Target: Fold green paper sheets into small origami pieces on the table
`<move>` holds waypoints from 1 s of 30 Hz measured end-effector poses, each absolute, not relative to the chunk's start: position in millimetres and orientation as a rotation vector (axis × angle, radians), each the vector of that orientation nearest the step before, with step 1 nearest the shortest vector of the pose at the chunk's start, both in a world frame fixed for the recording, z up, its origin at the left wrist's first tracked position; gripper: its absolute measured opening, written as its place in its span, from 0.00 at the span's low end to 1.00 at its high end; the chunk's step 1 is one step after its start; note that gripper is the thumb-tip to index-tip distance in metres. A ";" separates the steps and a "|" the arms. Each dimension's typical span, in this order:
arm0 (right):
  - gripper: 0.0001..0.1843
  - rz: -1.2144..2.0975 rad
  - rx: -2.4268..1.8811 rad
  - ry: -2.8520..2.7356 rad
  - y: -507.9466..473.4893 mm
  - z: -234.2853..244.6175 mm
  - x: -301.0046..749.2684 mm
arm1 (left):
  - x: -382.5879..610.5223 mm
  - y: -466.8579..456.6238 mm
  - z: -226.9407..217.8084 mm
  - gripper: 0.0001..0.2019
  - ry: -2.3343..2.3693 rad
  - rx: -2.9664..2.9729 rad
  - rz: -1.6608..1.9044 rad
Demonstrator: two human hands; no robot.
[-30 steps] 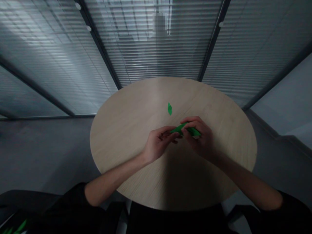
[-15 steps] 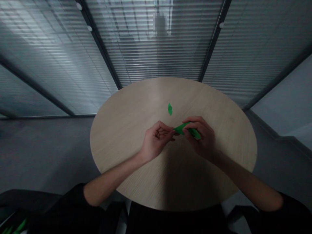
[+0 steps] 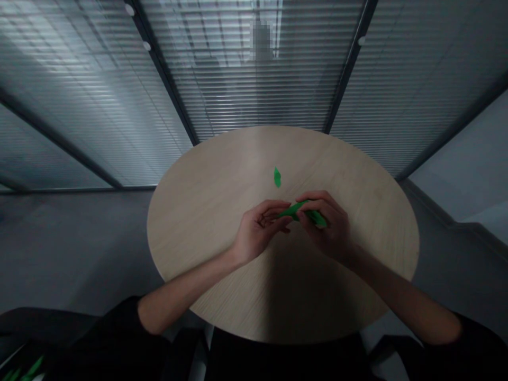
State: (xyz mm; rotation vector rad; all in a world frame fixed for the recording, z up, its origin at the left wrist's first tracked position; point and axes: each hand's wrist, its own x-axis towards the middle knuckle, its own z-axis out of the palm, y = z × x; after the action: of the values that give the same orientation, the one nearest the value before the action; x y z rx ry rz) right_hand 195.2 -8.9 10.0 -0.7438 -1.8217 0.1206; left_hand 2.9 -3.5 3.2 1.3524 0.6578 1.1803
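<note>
Between fingers [image 3: 286, 218] of both hands, green paper strip [image 3: 302, 210] pinched above table [image 3: 206, 222]

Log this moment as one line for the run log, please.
left hand: pinching folded green paper strip | right hand: gripping same strip | small green folded paper piece: lying apart on round wooden table

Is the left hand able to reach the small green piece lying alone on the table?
Probably yes. The small green piece lies just beyond the left hand on bare table, nothing between, though that hand now pinches the green strip.
</note>
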 end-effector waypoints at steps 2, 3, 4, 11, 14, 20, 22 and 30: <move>0.04 0.132 -0.741 -1.829 -8.3 9.4 195.4 | 2.4 -3.0 4.3 0.17 0.681 1.367 1.152; 0.04 0.138 -0.742 -1.829 -7.8 9.0 195.6 | 2.2 -3.0 5.1 0.17 0.693 1.374 1.143; 0.04 0.142 -0.741 -1.829 -7.4 8.5 195.7 | 2.1 -3.2 6.0 0.17 0.702 1.378 1.137; 0.03 0.183 -0.755 -1.807 -5.4 5.9 194.3 | 2.1 -6.0 8.0 0.15 0.712 1.411 1.148; 0.03 0.204 -0.771 -1.802 -5.6 5.2 194.4 | 0.9 -6.7 6.5 0.16 0.717 1.440 1.131; 0.03 0.200 -0.785 -1.791 -5.5 5.4 195.2 | 0.6 -7.4 4.8 0.18 0.684 1.456 1.116; 0.03 0.187 -0.787 -1.786 -5.2 5.7 195.1 | 0.9 -7.3 4.8 0.18 0.685 1.464 1.114; 0.04 0.165 -0.786 -1.784 -5.6 6.5 195.0 | 1.4 -6.5 3.0 0.16 0.660 1.473 1.153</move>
State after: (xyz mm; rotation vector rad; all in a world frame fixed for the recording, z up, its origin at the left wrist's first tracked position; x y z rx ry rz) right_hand 195.0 -5.6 6.5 -0.7861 -1.7843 0.1645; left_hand 1.4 -6.5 3.0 1.4734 0.6596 1.1528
